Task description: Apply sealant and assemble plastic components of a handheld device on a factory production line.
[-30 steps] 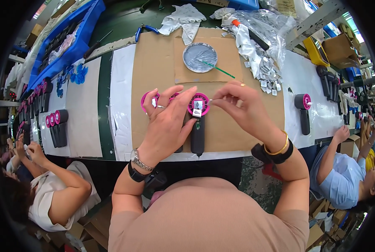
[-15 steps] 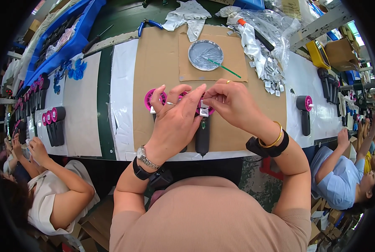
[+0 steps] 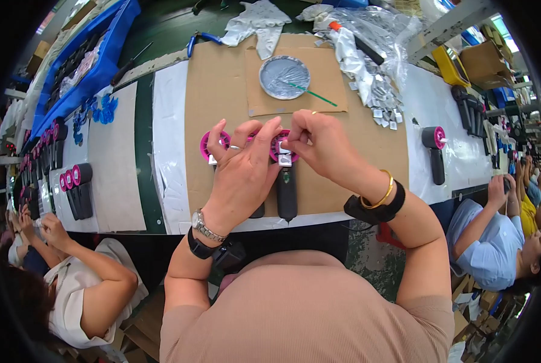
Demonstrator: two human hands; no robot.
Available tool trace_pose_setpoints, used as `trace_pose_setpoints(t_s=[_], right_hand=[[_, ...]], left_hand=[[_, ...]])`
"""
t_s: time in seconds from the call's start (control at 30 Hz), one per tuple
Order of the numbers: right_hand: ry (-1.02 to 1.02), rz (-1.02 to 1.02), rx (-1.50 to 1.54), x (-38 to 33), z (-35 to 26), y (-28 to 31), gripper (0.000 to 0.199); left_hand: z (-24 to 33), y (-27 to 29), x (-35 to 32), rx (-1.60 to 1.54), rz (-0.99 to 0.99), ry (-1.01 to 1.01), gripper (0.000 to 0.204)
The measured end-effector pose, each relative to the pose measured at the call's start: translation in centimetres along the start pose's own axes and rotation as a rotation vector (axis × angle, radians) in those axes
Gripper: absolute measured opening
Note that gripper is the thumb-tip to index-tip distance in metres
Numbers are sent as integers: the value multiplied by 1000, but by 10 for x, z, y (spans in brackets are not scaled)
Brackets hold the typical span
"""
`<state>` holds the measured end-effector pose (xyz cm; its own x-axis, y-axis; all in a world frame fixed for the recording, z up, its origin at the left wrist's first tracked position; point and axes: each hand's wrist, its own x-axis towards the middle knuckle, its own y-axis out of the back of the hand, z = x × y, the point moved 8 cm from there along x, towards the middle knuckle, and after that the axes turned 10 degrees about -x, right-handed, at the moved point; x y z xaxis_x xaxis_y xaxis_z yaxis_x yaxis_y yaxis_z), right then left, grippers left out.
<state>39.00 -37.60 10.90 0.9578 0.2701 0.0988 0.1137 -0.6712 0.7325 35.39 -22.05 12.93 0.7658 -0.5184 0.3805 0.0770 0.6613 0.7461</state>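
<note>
In front of me lies a black handled device [image 3: 287,196] with a round pink-rimmed head, shaped like a hair dryer. Small whitish square pieces sit at its head; the lower one [image 3: 284,160] is plainly visible. My right hand [image 3: 325,142] pinches at the upper square piece [image 3: 284,146], its fingertips against the head. My left hand [image 3: 241,175] hovers over the left side with fingers spread, its thumb beside the handle. A second pink-rimmed head [image 3: 214,145] shows past my left fingers. Another device between them is mostly hidden under that hand.
Beyond my hands, a round dish [image 3: 284,77] of grey paste with a green stick [image 3: 313,94] stands on cardboard. Loose square pieces [image 3: 382,103] lie at right beside plastic wrap. Pliers [image 3: 204,41] and a blue crate [image 3: 83,66] lie farther off. Co-workers sit on both sides.
The whole view has shifted slightly left. My left fingers and right fingertips have drawn apart, uncovering more of the pink-rimmed head. The right hand still pinches at the small piece.
</note>
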Motion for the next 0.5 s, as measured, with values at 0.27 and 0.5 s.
trace_pose_setpoints(t_s=[0.27, 0.5], right_hand=[[-70, 96, 187, -17, 19, 12, 18], [-285, 350, -334, -62, 126, 115, 21]], left_hand=[[3, 7, -8, -4, -41, 40, 92], [-10, 32, -27, 52, 77, 68, 83]])
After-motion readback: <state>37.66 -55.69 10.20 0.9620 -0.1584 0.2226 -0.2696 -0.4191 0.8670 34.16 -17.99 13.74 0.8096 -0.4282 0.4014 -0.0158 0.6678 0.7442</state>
